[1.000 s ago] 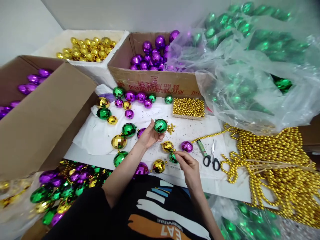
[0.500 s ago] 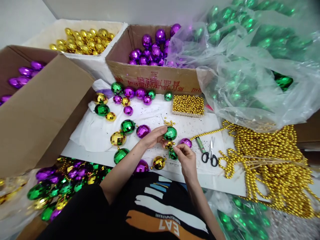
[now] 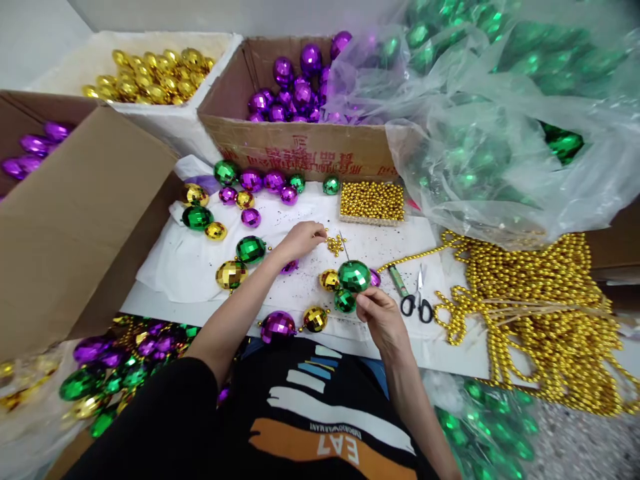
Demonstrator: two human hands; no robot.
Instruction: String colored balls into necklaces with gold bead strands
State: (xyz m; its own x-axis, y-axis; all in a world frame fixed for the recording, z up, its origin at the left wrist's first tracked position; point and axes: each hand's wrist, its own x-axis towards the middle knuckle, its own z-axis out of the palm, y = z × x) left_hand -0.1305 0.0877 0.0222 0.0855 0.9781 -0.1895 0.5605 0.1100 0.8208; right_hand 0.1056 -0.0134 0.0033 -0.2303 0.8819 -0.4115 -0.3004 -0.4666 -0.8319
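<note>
My left hand (image 3: 306, 240) reaches over the cloth to a small heap of gold beads (image 3: 337, 246). Its thumb and fingertips are closed on what looks like one small gold bead. With thumb and finger pinched, my right hand (image 3: 383, 313) holds a large green faceted ball (image 3: 355, 276) at its lower right edge. A thin needle (image 3: 345, 244) sticks up from the top of that ball. Against it lie a smaller green ball (image 3: 345, 301) and a gold ball (image 3: 329, 280). Behind it, a purple ball (image 3: 375, 278) is partly hidden.
Black-handled scissors (image 3: 419, 303) and a green tube (image 3: 399, 281) lie right of my hands, near piled gold bead strands (image 3: 530, 320). A bead-filled clear box (image 3: 372, 202) stands ahead. Cardboard boxes (image 3: 300, 148) of purple balls and a plastic bag (image 3: 500, 147) of green ones surround the table.
My left hand has left the green ball and moved up to the gold beads. My right hand now holds the large green ball, with the needle showing above it.
</note>
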